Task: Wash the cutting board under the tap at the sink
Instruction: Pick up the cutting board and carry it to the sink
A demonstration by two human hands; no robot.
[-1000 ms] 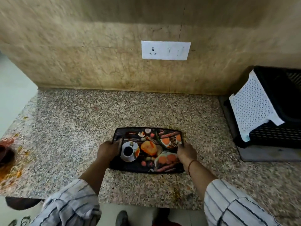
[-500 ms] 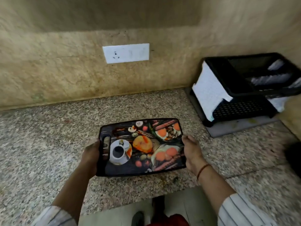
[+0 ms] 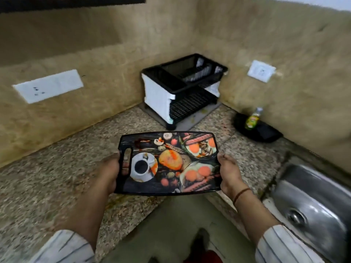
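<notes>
The cutting board (image 3: pixel 169 162), black with a printed picture of food and a coffee cup, is held flat in the air above the inner corner of the granite counter. My left hand (image 3: pixel 110 171) grips its left end at the handle slot, fingers showing through the slot. My right hand (image 3: pixel 228 172) grips its right edge, a thin band on the wrist. The steel sink (image 3: pixel 313 202) lies at the lower right, its drain visible. No tap is in view.
A black and white dish rack (image 3: pixel 180 88) stands in the counter's back corner. A green bottle (image 3: pixel 252 118) stands on a black tray (image 3: pixel 266 132) by the right wall. Wall sockets (image 3: pixel 48 86) are on both walls. Floor and my feet show below.
I lifted the board off the counter and carried it to the right. My view has turned right, bringing the sink, bottle and second socket into sight.
</notes>
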